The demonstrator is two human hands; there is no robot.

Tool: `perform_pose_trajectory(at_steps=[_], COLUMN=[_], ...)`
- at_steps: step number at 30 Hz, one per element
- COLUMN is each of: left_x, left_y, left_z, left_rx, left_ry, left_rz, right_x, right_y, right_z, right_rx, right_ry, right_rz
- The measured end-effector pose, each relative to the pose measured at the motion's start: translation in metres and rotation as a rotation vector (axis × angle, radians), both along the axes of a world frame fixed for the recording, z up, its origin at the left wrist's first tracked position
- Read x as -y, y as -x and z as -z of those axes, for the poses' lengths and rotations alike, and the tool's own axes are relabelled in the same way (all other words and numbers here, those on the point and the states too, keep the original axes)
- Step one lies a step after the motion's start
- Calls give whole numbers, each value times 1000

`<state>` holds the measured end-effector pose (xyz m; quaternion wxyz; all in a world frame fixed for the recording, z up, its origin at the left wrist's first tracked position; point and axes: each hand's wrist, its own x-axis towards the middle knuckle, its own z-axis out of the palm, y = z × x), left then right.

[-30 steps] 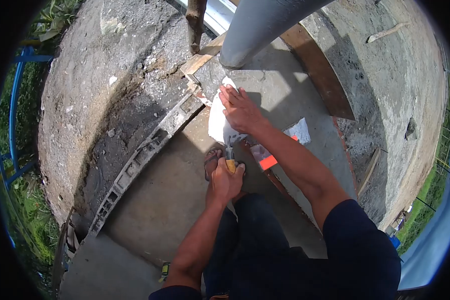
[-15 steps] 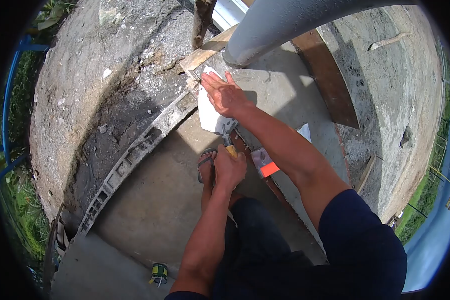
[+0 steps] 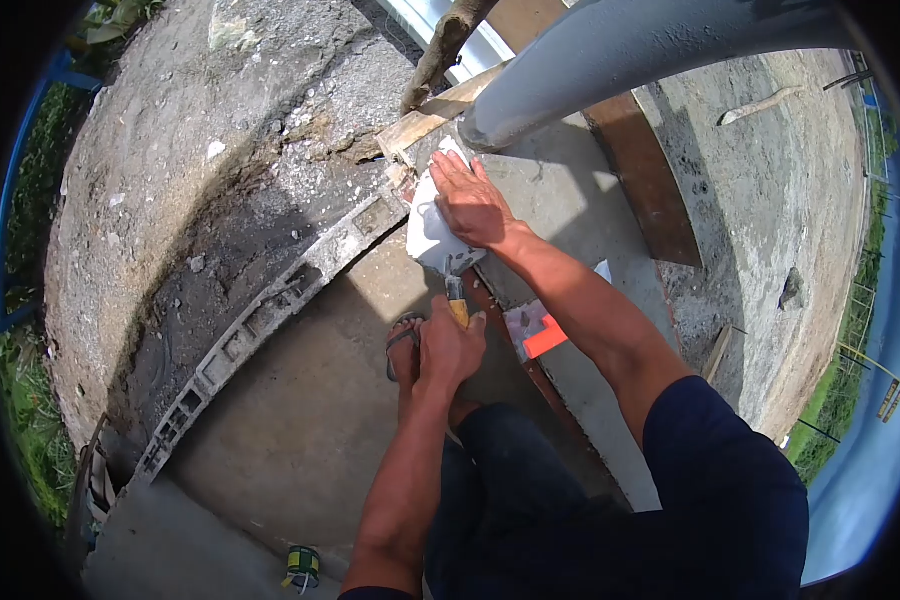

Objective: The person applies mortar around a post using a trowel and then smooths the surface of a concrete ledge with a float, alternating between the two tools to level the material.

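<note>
My left hand is wrapped round the yellow handle of a trowel, whose metal neck points away from me. A bright white sheet-like piece lies over most of its blade, with a grey, speckled edge showing near the neck. My right hand lies flat on this white piece, fingers stretched out and palm down. Beneath both is the corner of a concrete ledge. An orange-red object with clear plastic wrapping sits on the ledge below my right forearm.
A thick grey pipe rises just beyond my right hand. Wooden boards and a branch-like post stand beside it. Broken hollow blocks edge the floor on the left. A green-and-yellow can-like object sits near my left elbow.
My right hand has slid over the white piece toward the trowel's neck, its fingers now covering more of the piece's right side. My left hand keeps its grip. The view has shifted slightly.
</note>
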<state>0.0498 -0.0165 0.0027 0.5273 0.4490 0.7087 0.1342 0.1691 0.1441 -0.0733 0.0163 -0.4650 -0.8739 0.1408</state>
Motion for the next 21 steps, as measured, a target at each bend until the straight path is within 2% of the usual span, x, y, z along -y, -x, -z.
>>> perform_pose_trajectory(at_steps=[1, 4, 7, 12, 16, 21], left_x=[-9, -17, -25, -24, -20, -3], left_y=[-4, -23, -24, -62, -110, -89], left_z=[-6, 22, 17, 18, 21, 14], left_rx=[5, 225, 765, 739, 704, 711], left_ry=[16, -66, 161, 141, 63, 51], left_rz=[-21, -125, -389, -575, -701, -581], right_x=[-4, -17, -20, -24, -24, -15], right_y=[-2, -4, -3, -6, -13, -19], right_z=[5, 14, 17, 27, 22, 16], right_rx=[18, -1, -4, -21, 47, 12], right_ry=[-9, 40, 126, 222, 265, 281], right_rz=[20, 86, 130, 171, 110, 66])
